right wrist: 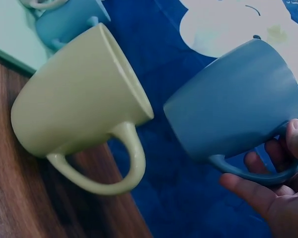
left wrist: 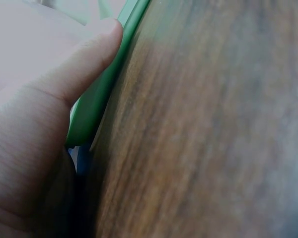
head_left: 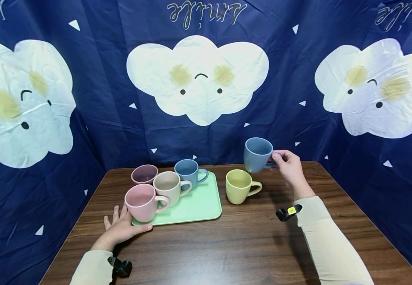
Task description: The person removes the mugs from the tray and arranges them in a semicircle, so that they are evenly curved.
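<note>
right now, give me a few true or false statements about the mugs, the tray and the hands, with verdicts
1. The right hand holds a blue mug by its handle, lifted off the table. True.
2. The yellow mug stands on the green tray. False: it stands on the table, right of the tray.
3. The left hand rests at the tray's near left corner, beside the pink mug. True.
4. The tray carries two mugs. False: four stand on it, pink, beige, purple and a second blue mug.
</note>
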`<control>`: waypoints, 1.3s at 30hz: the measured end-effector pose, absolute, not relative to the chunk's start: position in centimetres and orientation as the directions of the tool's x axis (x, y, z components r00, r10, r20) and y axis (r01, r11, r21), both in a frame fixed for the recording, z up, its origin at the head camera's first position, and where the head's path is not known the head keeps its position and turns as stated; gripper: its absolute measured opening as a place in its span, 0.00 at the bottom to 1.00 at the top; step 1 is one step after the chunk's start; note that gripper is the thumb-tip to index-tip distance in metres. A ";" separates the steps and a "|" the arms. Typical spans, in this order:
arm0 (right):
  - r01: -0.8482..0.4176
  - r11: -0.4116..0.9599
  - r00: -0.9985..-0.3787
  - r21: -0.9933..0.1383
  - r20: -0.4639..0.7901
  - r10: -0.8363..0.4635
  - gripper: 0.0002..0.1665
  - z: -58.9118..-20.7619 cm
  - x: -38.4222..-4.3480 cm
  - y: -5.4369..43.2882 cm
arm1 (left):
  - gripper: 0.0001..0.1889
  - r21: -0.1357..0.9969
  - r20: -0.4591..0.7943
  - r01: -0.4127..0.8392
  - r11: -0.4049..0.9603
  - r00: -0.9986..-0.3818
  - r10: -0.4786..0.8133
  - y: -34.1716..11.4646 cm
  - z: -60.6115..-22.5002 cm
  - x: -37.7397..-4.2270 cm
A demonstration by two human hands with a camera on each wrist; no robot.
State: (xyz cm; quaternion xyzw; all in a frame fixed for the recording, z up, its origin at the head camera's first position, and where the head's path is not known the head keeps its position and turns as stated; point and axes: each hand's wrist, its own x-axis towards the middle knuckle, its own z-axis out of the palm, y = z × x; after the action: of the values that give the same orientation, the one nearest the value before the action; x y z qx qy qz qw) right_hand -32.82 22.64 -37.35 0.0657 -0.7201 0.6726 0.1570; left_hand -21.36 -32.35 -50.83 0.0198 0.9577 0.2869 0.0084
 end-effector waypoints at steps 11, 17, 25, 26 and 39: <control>-0.250 0.087 -0.953 -0.964 0.261 0.155 0.13 -39.7 -33.9 22.8 | 0.68 0.543 0.002 0.030 0.839 -0.999 0.034 -32.4 -51.0 -21.5; -0.222 0.103 -0.952 -0.970 0.238 0.194 0.14 -41.3 -34.4 22.6 | 0.69 0.539 0.008 0.030 0.841 -0.999 0.031 -32.8 -51.5 -21.7; -0.214 0.191 -0.937 -0.958 0.257 0.238 0.14 -43.3 -34.5 22.1 | 0.69 0.545 0.012 0.033 0.838 -0.999 0.032 -32.5 -51.1 -21.6; -0.217 0.200 -0.935 -0.955 0.263 0.240 0.14 -43.5 -34.5 22.0 | 0.69 0.546 0.015 0.035 0.837 -0.999 0.033 -32.4 -51.0 -21.6; -0.178 0.086 -0.957 -0.980 0.193 0.216 0.16 -45.3 -34.4 21.6 | 0.70 0.535 0.028 0.044 0.843 -0.999 0.035 -32.7 -51.3 -21.5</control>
State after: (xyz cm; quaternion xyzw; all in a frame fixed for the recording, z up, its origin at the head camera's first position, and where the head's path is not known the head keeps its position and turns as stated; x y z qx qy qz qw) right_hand -34.40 21.63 -45.27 -0.0131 -0.7224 0.6759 0.1457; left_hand -21.54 -32.65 -51.28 0.0207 0.9600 0.2791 -0.0085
